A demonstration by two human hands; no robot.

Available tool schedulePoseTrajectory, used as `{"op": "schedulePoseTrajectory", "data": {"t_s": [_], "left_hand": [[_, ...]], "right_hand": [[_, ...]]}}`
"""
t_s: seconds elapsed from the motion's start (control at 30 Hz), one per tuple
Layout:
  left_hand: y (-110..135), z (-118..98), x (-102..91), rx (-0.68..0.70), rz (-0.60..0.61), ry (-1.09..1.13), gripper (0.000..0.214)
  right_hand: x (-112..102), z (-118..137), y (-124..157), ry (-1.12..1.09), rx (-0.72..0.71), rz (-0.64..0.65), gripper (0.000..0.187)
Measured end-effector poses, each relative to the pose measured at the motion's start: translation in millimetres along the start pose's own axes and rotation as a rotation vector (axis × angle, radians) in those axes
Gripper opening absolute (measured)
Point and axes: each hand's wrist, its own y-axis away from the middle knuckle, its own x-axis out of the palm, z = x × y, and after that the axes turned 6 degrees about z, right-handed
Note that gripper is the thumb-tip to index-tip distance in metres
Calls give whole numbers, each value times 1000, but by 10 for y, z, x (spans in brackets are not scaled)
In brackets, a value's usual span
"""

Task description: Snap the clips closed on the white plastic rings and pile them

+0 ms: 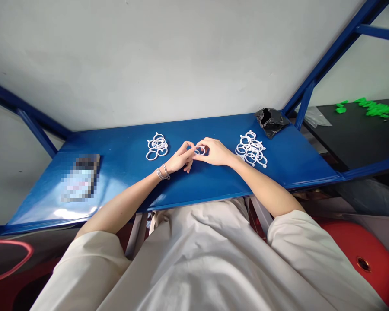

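Observation:
Both hands meet over the middle of the blue table (194, 185), around one white plastic ring (200, 147). My right hand (215, 152) grips the ring from its right side between thumb and fingers. From the left, my left hand (181, 157) pinches the ring's left edge with its fingertips; a silvery bracelet is on that wrist. To the left lies a small pile of white rings (157, 144), each with a little knob. A larger pile of the same white rings (251, 149) lies to the right, beside my right forearm.
A crumpled black plastic bag (270, 122) sits at the table's back right corner. On the left is a blurred-out flat object (81, 177). Blue frame bars (306, 99) rise at both ends. Green pieces (376, 107) lie on a dark table at right; a red stool (359, 255) stands below.

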Motion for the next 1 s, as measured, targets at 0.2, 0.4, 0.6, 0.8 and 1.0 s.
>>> {"op": "schedulePoseTrajectory", "data": {"t_s": [0.2, 0.4, 0.6, 0.8, 1.0], "left_hand": [[8, -63, 30, -11, 13, 2, 51], [10, -75, 24, -21, 35, 15, 52], [1, -72, 21, -36, 27, 28, 54], [11, -63, 10, -53, 23, 23, 50], [11, -53, -1, -47, 35, 15, 50]], "right_hand": [[-6, 36, 4, -14, -31, -112, 38], [-27, 84, 21, 16, -2, -100, 36], [-22, 81, 20, 14, -11, -120, 37], [-48, 65, 10, 29, 20, -139, 37], [-65, -88, -20, 123, 230, -74, 38]]}}
